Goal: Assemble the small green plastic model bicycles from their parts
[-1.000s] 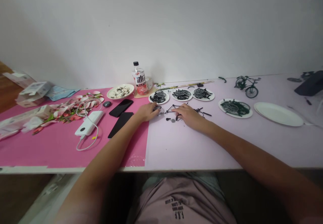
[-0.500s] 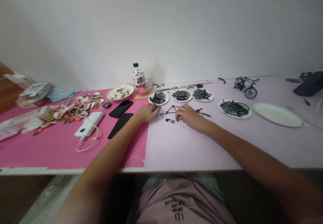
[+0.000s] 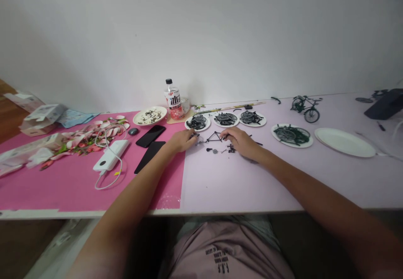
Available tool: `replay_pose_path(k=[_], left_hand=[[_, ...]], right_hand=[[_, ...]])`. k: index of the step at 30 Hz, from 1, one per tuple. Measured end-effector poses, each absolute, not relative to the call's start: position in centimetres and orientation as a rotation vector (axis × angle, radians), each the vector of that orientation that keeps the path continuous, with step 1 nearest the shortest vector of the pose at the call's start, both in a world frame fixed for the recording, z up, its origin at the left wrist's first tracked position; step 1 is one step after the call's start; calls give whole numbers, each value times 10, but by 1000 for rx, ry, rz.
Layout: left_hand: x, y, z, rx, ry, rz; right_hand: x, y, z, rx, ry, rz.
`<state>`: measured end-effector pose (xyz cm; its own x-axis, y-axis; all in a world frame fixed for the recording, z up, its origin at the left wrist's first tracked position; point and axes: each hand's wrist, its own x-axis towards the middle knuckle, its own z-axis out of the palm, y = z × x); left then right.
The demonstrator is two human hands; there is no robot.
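My left hand (image 3: 183,140) rests on the white part of the table, its fingertips at small dark parts; whether it grips any is too small to tell. My right hand (image 3: 241,141) hovers just right of a thin black bicycle frame (image 3: 214,136), fingers bent and pointing left; what its fingertips touch cannot be made out. Small black pieces (image 3: 231,149) and a small grey disc (image 3: 215,151) lie in front of the frame. Behind the hands are three small plates of black parts, the left one (image 3: 197,122), the middle one (image 3: 226,119) and the right one (image 3: 252,118).
To the right stand a plate of dark green parts (image 3: 292,135), an assembled toy bicycle (image 3: 305,108) and a bare oval plate (image 3: 344,142). On the left are a bottle (image 3: 174,100), a bowl (image 3: 150,116), two phones (image 3: 150,136), a power bank (image 3: 111,155) and artificial petals (image 3: 91,134).
My right hand has shifted slightly right and up, uncovering small black pieces that it hid before. My left hand has stayed in place.
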<state>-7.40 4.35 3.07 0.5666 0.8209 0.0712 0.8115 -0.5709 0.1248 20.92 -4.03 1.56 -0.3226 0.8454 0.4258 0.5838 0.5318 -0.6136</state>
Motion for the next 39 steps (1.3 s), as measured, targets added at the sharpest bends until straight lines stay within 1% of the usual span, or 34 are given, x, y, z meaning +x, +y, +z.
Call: replay_pose_path(k=[5,10,14,18,24,33,39], left_hand=[[-78,45,31,2715,1373,197],[-79,43,36,2707,1344,194],[-80,43,36,2698,1352,206],[-80,44,34,2698,1359,225],[-78,41,39,2684,1357,186],[-76,39,40,2687,1357,186],[-82,46,37,2699,1329,239]], right_hand=[[226,-38,30,-1308,-2068,396],[244,-40,49,-1420,-2073,423],[257,-43,58,-1564,-2118,494],[270,-43,60,-1609,-2224,565],[282,-43,62,-1887,-2272,761],[279,-42,51,-1969,-2227,791],[279,-42,56,-1820,-2354,675]])
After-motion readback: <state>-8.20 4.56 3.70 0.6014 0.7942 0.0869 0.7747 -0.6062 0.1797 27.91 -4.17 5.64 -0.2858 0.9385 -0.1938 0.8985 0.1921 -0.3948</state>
